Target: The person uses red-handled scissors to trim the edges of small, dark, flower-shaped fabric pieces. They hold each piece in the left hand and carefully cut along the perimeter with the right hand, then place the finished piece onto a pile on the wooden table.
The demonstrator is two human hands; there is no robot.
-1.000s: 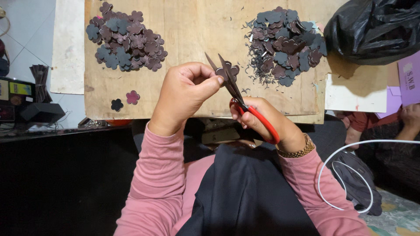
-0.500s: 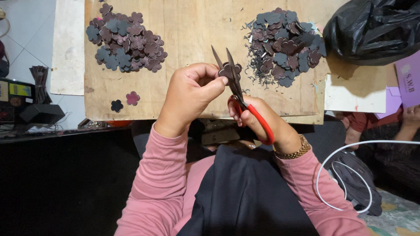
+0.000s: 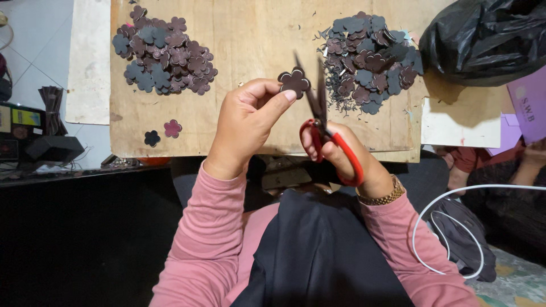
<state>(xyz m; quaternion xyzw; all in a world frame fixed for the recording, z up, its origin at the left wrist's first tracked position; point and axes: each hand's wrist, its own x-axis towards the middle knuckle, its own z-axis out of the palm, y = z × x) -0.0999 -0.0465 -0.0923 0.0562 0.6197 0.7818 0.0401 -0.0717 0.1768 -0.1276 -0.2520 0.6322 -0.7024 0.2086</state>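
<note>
- Trimming in progress: left hand is pinching a dark flower cutout at upper centre; right hand is gripping red-handled scissors, blades apparently slightly parted.
- Pile upper left is looking clean; pile upper right, lying among scraps, is probably awaiting trimming.

Wooden board, black plastic bag, white cable, purple paper

A worn wooden board serves as the work surface. Two piles of dark flower-shaped cutouts lie on it: the left pile and the right pile, the latter ringed by fine trimmings. Two single flowers lie near the front-left edge.
</note>
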